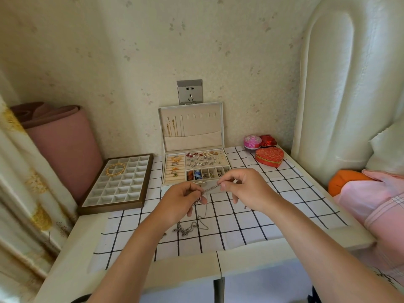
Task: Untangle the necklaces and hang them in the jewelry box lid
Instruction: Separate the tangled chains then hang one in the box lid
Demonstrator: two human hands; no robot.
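My left hand and my right hand pinch a silver chain necklace and hold it stretched between them just in front of the jewelry box. The rest of the silver chain hangs from my left hand down to a tangled heap of chains on the checked cloth. Behind the box its open lid stands upright. Thin gold necklaces hang from the leftmost hooks in the lid, and the other hooks are bare.
A compartment tray holding a gold bangle lies left of the box. At the back right sit a red heart-shaped box, a pink round box and a small red box. A pink rolled mat leans at the left.
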